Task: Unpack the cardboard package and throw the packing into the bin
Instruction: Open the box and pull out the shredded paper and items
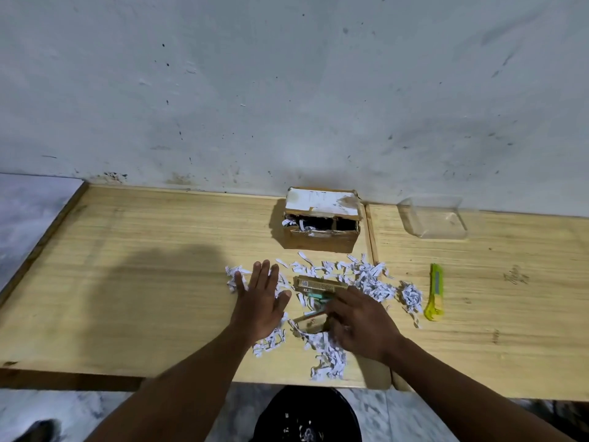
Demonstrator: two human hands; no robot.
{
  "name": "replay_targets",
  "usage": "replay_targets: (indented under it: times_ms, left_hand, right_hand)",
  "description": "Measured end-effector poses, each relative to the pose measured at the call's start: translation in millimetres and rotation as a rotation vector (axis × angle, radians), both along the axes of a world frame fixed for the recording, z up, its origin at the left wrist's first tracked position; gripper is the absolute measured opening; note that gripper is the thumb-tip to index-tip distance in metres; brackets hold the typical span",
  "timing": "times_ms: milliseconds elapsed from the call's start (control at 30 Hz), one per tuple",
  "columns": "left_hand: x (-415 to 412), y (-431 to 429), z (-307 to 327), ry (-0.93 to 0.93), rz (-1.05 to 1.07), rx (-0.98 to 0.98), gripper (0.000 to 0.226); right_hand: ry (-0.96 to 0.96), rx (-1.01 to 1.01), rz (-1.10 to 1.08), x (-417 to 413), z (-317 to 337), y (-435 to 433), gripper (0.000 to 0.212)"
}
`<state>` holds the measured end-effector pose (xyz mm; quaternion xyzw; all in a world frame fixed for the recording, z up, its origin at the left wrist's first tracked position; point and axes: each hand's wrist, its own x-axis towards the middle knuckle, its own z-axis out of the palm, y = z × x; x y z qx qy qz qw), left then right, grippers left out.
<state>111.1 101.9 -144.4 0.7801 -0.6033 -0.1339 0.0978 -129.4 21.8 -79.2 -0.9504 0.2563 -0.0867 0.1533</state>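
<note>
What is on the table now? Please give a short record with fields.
Box: cardboard box open, by the wall
Packing: paper shreds spread on the table
Hands: left hand flat on the shreds; right hand over the small packs, grip unclear
Bin: black bin below the table edge, shreds inside
Other: yellow knife and clear tub on the right

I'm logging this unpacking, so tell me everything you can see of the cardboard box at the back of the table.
The cardboard box is small, brown and scuffed, standing against the wall at the back of the table. A torn white label covers its top. Its upper front gapes open onto a dark inside with a few paper shreds at the left. The left hand and right hand are apart from it.
</note>
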Motion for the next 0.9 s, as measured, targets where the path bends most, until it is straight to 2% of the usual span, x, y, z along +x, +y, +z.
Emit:
replay_targets:
  times_ms: [167,300,400,533,600,667,800,900]
  left_hand:
    - [-0.6,-9.4,-2.0,0.040,0.022,-0.007,0.076]
    - [-3.1,-10.2,-7.6,0.039,0.033,-0.017,0.072]
    - [-2.9,-9.3,-7.3,0.045,0.029,-0.020,0.070]
    - [-2.9,-10.5,-5.8,0.053,0.034,-0.001,0.067]
    - [-3.8,-10.5,-4.3,0.058,0.033,0.017,0.066]
    - [-4.0,-10.2,-4.0,0.047,0.025,0.027,0.068]
    - [-1.1,-9.5,-4.6,0.029,0.012,0.032,0.069]
    - [0.6,-8.5,-3.5,0.018,0.000,0.045,0.070]
  right_hand:
    - [0.199,-0.015,0.074,19.6,2.6,-8.6,0.045]
    - [0.311,-0.054,0.116,29.0,5.2,-16.6,0.040]
    - [0.293,-0.043,0.105,31.0,11.7,-25.3,0.043]
    - [0.108,0.041,-0.006,27.1,24.7,-38.8,0.039]
    - [0.082,0.104,-0.050,27.4,31.6,-47.5,0.040]
    - [0.177,0.131,-0.094,30.1,39.5,-53.4,0.044]
    - [0.486,0.011,-0.062,32.3,51.8,-57.2,0.057]
    - [0.679,-0.037,-0.060,33.6,55.9,-60.4,0.053]
